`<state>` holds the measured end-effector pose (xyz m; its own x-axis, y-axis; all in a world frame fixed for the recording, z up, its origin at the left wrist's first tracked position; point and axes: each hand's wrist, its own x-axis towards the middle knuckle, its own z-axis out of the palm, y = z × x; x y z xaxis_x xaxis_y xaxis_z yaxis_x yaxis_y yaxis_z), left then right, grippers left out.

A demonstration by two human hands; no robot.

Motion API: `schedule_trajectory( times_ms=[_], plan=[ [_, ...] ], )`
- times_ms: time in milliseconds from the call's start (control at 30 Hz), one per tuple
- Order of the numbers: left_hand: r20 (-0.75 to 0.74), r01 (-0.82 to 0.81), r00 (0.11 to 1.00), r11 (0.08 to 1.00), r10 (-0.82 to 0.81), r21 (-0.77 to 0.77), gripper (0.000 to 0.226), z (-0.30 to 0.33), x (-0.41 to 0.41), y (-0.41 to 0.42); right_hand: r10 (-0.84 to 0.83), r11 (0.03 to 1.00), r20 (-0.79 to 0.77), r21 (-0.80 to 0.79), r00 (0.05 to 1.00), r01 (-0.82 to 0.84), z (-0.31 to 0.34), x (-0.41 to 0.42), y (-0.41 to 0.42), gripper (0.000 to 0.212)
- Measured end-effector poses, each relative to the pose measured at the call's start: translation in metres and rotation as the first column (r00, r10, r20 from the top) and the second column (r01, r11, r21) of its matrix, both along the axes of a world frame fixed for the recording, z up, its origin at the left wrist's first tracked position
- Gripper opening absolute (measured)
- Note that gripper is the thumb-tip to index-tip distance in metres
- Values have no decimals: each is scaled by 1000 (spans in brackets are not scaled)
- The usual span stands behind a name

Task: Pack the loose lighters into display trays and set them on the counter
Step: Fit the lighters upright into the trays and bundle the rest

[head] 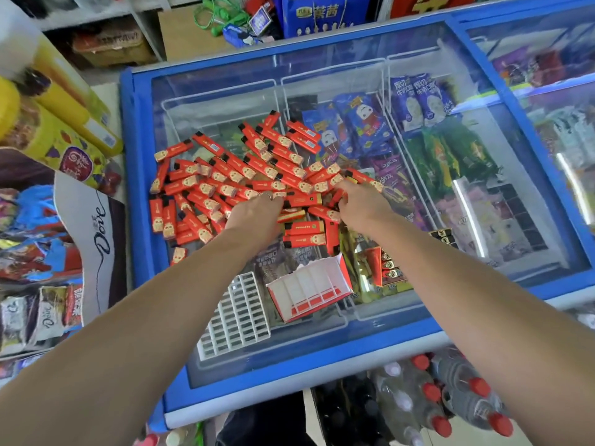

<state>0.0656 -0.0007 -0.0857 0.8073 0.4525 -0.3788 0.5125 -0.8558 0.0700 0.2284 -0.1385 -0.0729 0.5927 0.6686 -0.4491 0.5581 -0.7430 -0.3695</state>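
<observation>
Several red lighters (231, 175) lie scattered in a heap on the glass lid of a blue freezer (322, 352). My left hand (257, 210) rests on the near side of the heap, fingers curled over lighters. My right hand (360, 204) reaches into the heap's right edge, its fingers curled round a red lighter (338, 197). A red and white cardboard display tray (309, 291) stands empty and tilted on the glass nearer to me. A white plastic grid insert (236, 313) lies flat to its left.
Ice cream packs (360, 123) show under the glass. A chocolate display stand (93, 239) and snack bags stand at the left. Bottles with red caps (450, 397) sit on the floor at the freezer's front right. A second freezer (547, 75) adjoins on the right.
</observation>
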Motion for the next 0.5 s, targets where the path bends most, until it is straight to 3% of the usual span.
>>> schedule_trajectory(
  times_ms=[100,233,367,500],
  plan=[
    [5,16,1000,999,-16,-51,29,1,-1,4,-29,999,6,23,1000,29,-1,1,2,42],
    [64,-10,998,957,29,-290,10,10,1,9,-53,998,45,39,998,51,-1,1,4,25],
    [131,-184,947,828,294,-529,21,21,10,6,-80,997,65,29,995,78,-3,-1,6,16],
    [180,-275,876,768,448,-578,23,28,18,6,-98,995,78,31,992,96,-4,-3,2,12]
  ],
)
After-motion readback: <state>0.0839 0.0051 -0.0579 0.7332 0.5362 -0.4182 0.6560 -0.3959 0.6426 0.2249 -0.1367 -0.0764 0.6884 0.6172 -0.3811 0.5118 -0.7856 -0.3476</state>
